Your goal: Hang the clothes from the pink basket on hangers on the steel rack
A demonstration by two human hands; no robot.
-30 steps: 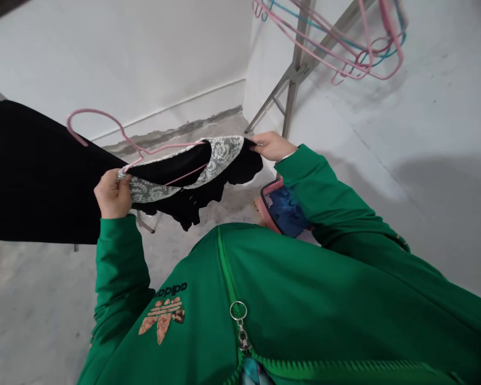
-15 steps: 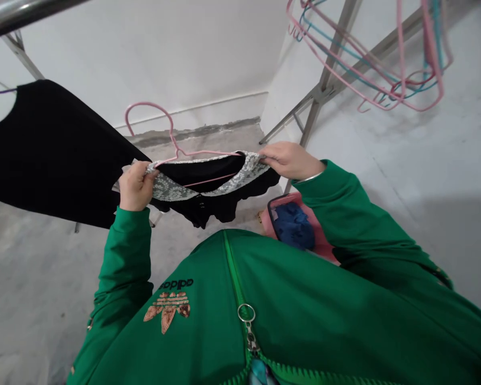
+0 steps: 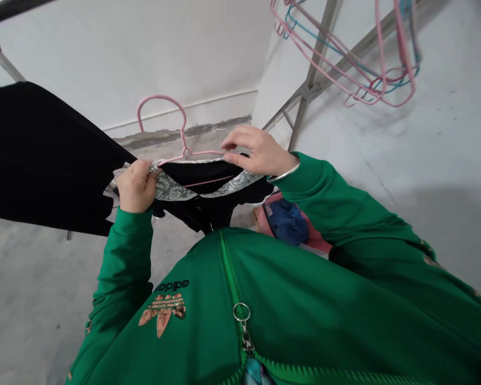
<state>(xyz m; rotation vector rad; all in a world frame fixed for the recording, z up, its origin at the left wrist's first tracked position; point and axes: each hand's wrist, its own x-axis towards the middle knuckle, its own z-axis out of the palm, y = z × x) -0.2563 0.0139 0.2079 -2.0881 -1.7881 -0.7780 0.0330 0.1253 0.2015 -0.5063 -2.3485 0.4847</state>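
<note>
A black top with a white lace collar (image 3: 174, 188) hangs on a pink hanger (image 3: 184, 133) in front of my body. My left hand (image 3: 135, 186) is closed round the collar's left shoulder, fingers and thumb pinching the lace and probably the hanger arm under it. My right hand (image 3: 260, 152) is over the right side of the collar, its thumb and fingers parted around the hanger arm without gripping it. The hanger's hook points up and is free of any rail. Part of the neckline is hidden behind my right hand.
A black garment (image 3: 48, 160) hangs close on the left. Several pink and blue hangers (image 3: 379, 88) hang at upper right beside a metal rack frame (image 3: 307, 91). On the floor is a pink basket (image 3: 318, 235) holding blue cloth (image 3: 286, 222). A metal rail (image 3: 8, 9) crosses the upper left.
My right hand has let go of the collar's right shoulder and moved left toward the hanger's neck, its fingers opening. My left hand keeps its grip on the left shoulder.
</note>
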